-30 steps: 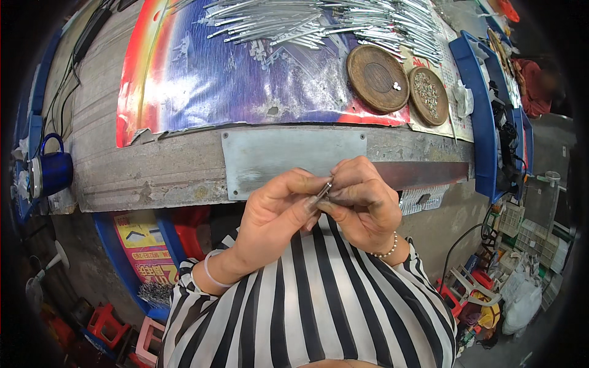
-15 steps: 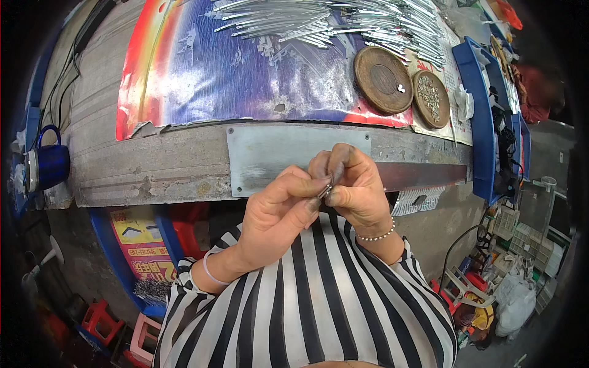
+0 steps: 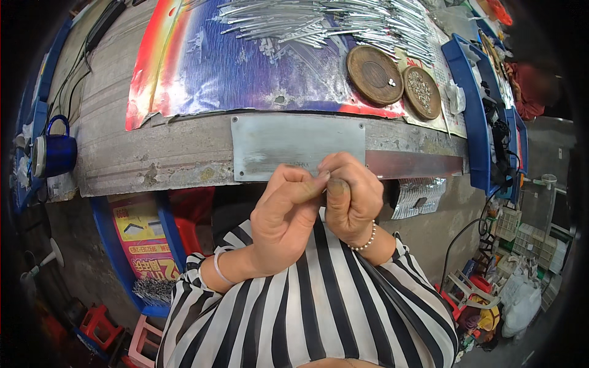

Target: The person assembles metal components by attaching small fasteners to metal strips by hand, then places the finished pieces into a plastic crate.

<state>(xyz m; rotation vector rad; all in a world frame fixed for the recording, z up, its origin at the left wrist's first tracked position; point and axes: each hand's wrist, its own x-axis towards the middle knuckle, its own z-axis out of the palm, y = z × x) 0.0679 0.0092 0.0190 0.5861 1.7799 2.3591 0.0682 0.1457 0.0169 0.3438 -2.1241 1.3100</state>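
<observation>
Left hand [image 3: 285,211] and right hand [image 3: 353,199], by tabletop's [image 3: 153,147] near edge, pinch apparently a small hidden piece; steady alignment advised.

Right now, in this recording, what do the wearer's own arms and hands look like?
Both hands are bare, without gloves. The sleeves are striped black and white, matching the top. A thin, pale, smooth bangle circles the wrist of the left hand; a bracelet of small pale beads circles that of the right hand.
</observation>
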